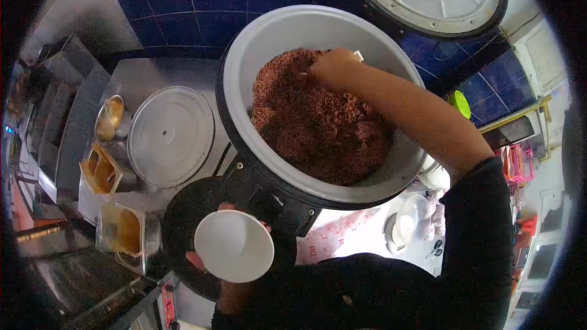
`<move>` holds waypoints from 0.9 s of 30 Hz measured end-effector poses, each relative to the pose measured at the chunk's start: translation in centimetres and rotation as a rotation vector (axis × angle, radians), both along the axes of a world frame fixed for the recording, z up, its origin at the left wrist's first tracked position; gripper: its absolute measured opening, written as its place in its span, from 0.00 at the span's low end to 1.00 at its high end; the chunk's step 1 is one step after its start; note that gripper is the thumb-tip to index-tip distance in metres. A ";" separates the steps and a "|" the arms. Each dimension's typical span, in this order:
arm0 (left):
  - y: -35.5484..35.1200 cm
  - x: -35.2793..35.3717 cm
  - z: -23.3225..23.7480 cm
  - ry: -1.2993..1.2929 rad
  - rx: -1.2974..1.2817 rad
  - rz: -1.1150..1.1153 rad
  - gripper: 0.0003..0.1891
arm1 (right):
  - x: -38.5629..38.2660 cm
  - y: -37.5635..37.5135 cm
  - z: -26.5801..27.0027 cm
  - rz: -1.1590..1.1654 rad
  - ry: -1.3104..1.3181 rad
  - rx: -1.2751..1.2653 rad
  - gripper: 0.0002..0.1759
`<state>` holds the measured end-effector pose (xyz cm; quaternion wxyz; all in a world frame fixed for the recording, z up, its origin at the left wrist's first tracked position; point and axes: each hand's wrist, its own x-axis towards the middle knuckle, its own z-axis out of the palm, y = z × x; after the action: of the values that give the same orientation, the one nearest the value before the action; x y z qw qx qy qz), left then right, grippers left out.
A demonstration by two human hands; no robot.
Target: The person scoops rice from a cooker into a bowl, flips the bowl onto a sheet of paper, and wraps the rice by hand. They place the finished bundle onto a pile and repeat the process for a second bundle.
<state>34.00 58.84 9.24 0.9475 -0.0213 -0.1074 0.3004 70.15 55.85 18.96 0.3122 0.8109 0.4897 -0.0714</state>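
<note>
On the left, the left hand (196, 261) curved spread fingers around a white bowl (234, 246), mouth upward, outside the near rim of the pot (324, 194). To the right, the right hand (333, 68) closed around a white-ended utensil (358, 56), slanting leftward into the pot's reddish-brown grain (324, 128).

The right arm reaches in from the lower right, its bare forearm (419, 113) slanting up and leftward to a right hand (333, 68) with the fingers curled in a closed grip. The left hand (195, 261) is held lower and nearer the torso (367, 290), its wrist (235, 298) below it, fingertips spread in a cupping grip, the palm hidden.
</note>
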 end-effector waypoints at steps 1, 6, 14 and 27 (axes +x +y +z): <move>0.3 -0.7 -2.5 0.032 0.057 0.045 0.54 | -0.8 -0.1 0.0 0.001 0.020 -0.032 0.10; 1.5 -1.7 -1.7 0.172 0.031 -0.106 0.55 | -4.4 -0.7 0.3 0.142 0.049 -0.139 0.10; 1.5 -1.5 -3.1 0.173 0.089 -0.066 0.57 | -6.6 -5.0 0.9 0.187 0.240 -0.145 0.14; 0.5 -1.9 -3.4 0.268 0.046 0.052 0.52 | -3.4 -8.3 5.8 -0.110 0.967 0.120 0.13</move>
<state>32.14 59.33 5.88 0.9455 0.0434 0.0128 0.3224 66.79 47.50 24.74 -0.0024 0.7261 0.5383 -0.4279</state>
